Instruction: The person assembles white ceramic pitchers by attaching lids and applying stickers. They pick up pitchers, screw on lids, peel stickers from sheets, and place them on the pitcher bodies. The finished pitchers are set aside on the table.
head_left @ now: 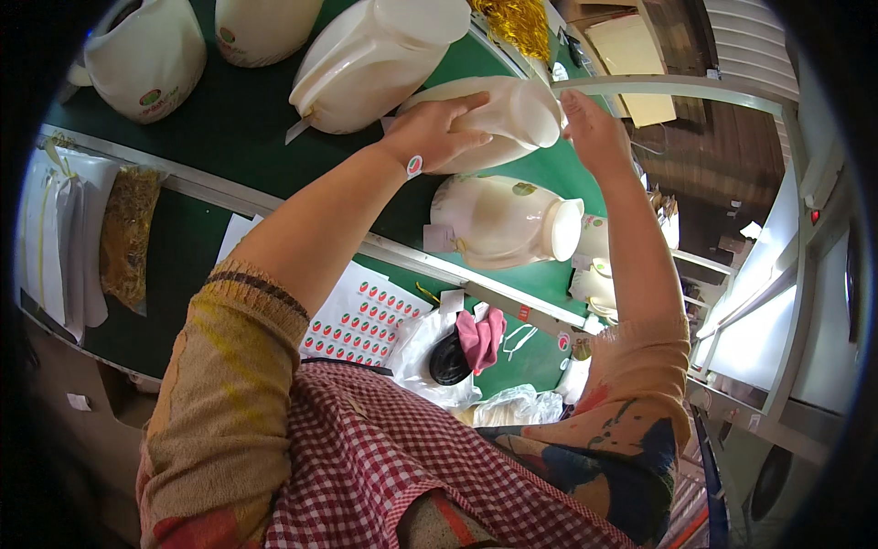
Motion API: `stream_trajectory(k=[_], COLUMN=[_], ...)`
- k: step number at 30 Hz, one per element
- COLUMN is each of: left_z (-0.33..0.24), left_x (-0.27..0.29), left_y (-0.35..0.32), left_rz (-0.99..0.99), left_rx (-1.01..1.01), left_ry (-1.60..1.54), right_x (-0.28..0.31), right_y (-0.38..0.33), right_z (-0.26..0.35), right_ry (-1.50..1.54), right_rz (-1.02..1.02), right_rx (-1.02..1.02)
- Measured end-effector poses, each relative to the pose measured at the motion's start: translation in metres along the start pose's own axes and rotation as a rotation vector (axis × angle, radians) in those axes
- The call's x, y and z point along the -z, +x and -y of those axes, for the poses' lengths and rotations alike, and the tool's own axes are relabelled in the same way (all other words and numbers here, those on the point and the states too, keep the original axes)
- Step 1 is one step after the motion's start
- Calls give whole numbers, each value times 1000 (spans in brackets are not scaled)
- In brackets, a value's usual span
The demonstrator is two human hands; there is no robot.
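Note:
A large cream plastic jug (512,114) lies on its side on the green conveyor belt (247,128). My left hand (439,128) rests on top of its body, fingers spread over it, with a small round sticker (414,166) stuck near the wrist. My right hand (594,128) is at the jug's capped end, palm toward it, fingers apart. Another cream jug (503,220) lies just nearer me, and a third (375,59) lies to the left behind my left hand.
Two more jugs (146,55) stand at the far left of the belt. A sheet of small round stickers (361,320) lies on the near ledge beside a pink cloth (482,337) and plastic bags (430,366). Gold twine (517,23) sits beyond.

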State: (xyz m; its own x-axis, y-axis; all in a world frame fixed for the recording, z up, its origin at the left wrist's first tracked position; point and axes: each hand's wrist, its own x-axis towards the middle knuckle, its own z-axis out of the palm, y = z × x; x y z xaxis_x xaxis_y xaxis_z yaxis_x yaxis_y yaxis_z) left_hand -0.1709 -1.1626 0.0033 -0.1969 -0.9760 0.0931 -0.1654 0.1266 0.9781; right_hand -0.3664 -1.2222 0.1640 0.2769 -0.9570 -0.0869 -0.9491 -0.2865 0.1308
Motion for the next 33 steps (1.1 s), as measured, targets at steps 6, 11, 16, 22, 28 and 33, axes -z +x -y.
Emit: stream_trajectory(k=[6, 11, 16, 22, 28, 33], left_z=[-2, 1, 2, 4, -1, -2], left_x=[2, -4, -9, -3, -5, -5], left_y=[-2, 1, 3, 1, 3, 1], left_rz=[33, 8, 60, 41, 66, 29], left_rx=[0, -37, 11, 27, 38, 22], left_ry=[-65, -23, -77, -25, -55, -63], right_x=[11, -25, 3, 5, -9, 10], right_y=[-6, -4, 5, 12, -3, 5], right_z=[5, -11, -17, 29, -10, 24], right_ry=[294, 200, 7, 8, 152, -18], right_rz=[151, -267, -114, 228, 116, 306], right_rx=[-155, 169, 287, 22, 414, 79])
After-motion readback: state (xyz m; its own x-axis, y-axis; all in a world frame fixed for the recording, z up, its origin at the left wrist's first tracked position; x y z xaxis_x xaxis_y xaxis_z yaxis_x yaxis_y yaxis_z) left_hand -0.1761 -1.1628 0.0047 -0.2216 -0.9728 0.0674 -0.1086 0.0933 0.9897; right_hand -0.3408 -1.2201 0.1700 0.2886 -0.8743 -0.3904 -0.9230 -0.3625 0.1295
